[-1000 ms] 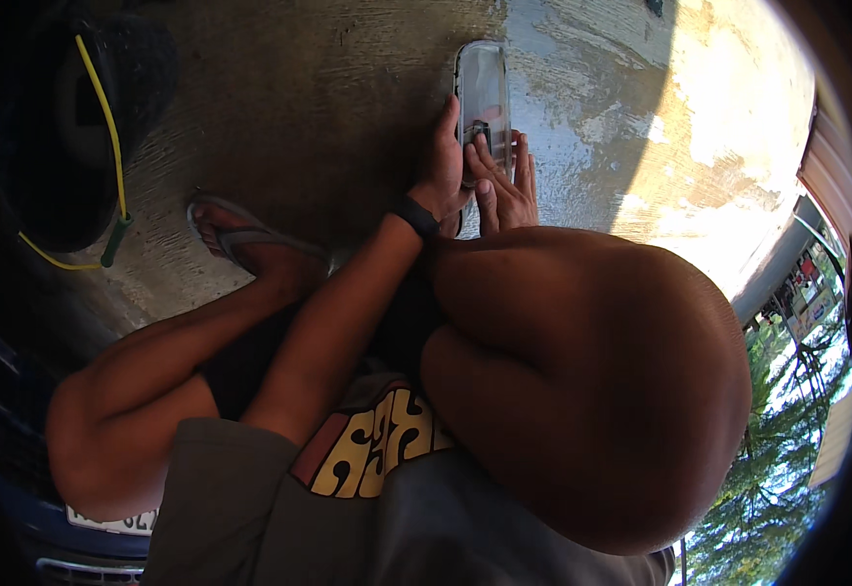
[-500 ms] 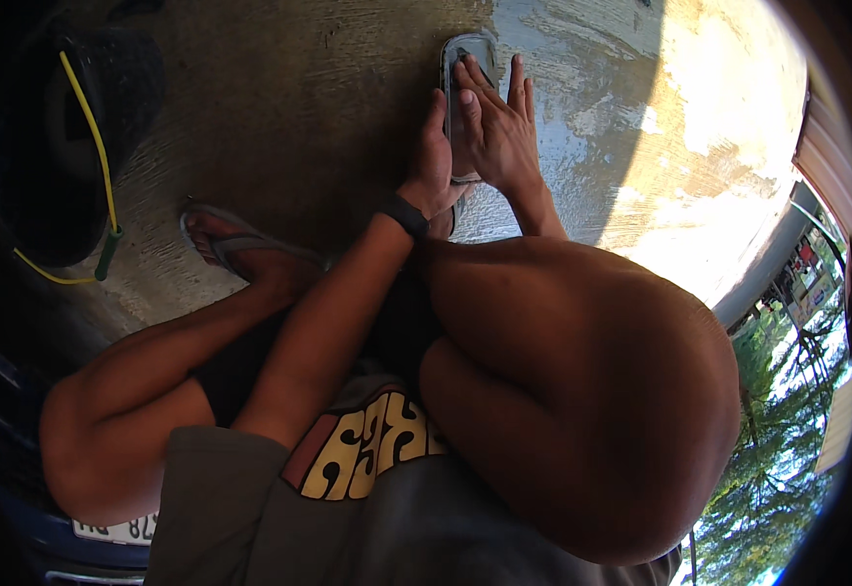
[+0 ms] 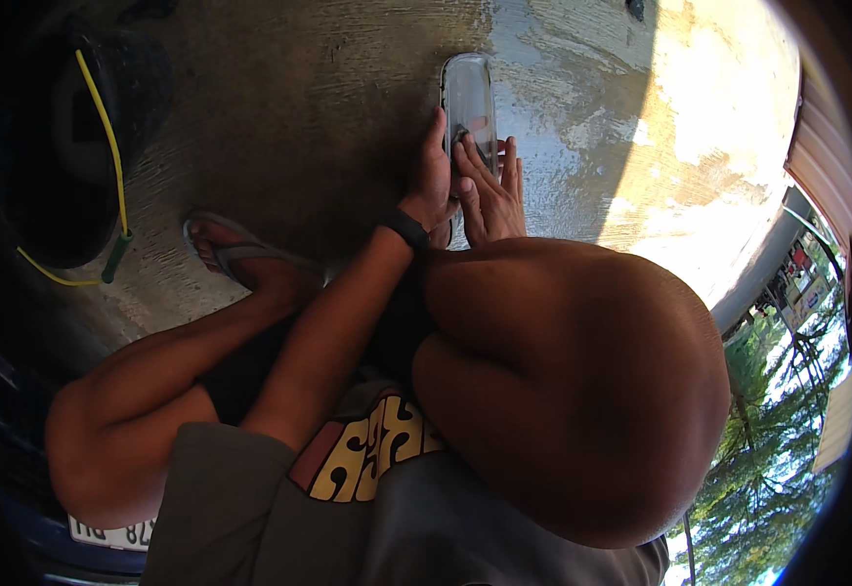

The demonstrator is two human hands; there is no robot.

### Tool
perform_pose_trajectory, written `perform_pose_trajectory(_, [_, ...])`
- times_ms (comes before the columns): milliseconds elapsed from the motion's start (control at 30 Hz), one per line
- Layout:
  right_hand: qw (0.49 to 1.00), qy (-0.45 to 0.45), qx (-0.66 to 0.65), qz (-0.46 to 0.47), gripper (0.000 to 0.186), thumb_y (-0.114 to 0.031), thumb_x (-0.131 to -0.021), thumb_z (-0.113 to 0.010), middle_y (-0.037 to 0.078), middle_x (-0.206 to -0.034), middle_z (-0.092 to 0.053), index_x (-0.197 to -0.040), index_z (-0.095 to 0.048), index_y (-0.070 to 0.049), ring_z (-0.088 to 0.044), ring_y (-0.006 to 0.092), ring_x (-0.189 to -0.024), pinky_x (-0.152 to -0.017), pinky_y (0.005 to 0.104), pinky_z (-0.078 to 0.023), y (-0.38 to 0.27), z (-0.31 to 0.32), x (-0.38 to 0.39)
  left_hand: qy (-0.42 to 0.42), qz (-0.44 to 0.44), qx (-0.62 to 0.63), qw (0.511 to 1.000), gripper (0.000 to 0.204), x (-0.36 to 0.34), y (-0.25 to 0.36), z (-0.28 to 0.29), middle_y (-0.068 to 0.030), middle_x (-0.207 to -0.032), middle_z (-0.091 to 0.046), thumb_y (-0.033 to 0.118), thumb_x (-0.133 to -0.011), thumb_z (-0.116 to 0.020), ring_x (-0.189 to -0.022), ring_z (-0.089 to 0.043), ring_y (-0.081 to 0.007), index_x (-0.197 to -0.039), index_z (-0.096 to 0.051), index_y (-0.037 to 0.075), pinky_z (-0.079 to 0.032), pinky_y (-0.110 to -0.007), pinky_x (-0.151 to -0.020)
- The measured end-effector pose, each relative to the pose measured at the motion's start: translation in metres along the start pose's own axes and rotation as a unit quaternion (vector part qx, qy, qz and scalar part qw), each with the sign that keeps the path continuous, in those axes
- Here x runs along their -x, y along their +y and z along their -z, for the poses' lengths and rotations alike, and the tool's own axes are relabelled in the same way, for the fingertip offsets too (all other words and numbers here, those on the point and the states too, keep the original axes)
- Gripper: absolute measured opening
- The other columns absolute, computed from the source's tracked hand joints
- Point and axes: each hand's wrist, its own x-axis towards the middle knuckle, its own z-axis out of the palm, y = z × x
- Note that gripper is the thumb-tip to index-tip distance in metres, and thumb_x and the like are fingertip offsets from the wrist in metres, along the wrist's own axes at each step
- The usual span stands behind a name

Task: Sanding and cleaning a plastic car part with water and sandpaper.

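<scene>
An oblong shiny panel (image 3: 469,86) with rounded corners and a dark rim lies lengthwise in front of me; its surface reflects my fingers like a mirror. My left hand (image 3: 432,176) grips its left edge, thumb along the side. Over its near half, my right hand (image 3: 489,195) presses two fingertips on a small dark piece (image 3: 461,134), too small to name. The other fingers of that hand reach past the panel's right edge. My right knee hides the right wrist, and the panel's near end is partly covered by my hands.
A black bucket (image 3: 40,146) with a yellow handle (image 3: 106,142) and green grip stands at the left. My sandalled foot (image 3: 226,249) rests on rough concrete (image 3: 279,107). Sunlit floor (image 3: 700,127) spreads at the right. Behind me at lower left is a dark vehicle with a plate (image 3: 108,532).
My right hand has slid toward me along the panel with the dark piece, from the far end to the near half. The panel and left hand sit slightly lower in view.
</scene>
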Motion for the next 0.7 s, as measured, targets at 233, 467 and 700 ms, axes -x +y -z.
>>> perform_pose_trajectory(233, [0.998,0.038,0.055,-0.005,0.049,-0.039,-0.107,-0.035,0.002,-0.156,-0.043,-0.145,-0.052,-0.014,-0.009,0.0500,-0.150,-0.120,0.0614,-0.009,0.009,-0.002,-0.030,-0.007,-0.016,0.002,1.000,0.084,-0.001,-0.001,-0.018,-0.0098,-0.148,-0.046,0.074,-0.095,-0.034,-0.136,-0.046,-0.0245,-0.152,-0.037,0.012,-0.038,-0.042,-0.112])
perform_pose_trajectory(467, [0.995,-0.013,0.097,0.014,0.048,-0.039,-0.107,-0.035,0.001,-0.155,-0.045,-0.143,-0.055,-0.015,-0.009,0.0490,-0.150,-0.120,0.0607,-0.010,0.017,0.013,-0.013,0.028,0.002,0.030,0.999,0.078,0.009,0.004,-0.037,-0.0103,-0.137,-0.056,0.072,-0.097,-0.035,-0.122,-0.057,-0.0242,-0.145,-0.044,0.011,-0.046,-0.041,-0.103])
perform_pose_trajectory(700, [0.997,-0.056,0.044,0.022,0.048,-0.037,-0.107,-0.037,0.001,-0.157,-0.042,-0.148,-0.049,-0.016,-0.009,0.0480,-0.151,-0.121,0.0578,-0.009,0.012,-0.007,0.041,0.037,0.001,0.018,0.999,0.083,0.004,0.003,-0.005,-0.0134,-0.135,-0.057,0.075,-0.095,-0.035,-0.113,-0.062,-0.0254,-0.144,-0.045,0.009,-0.049,-0.040,-0.100])
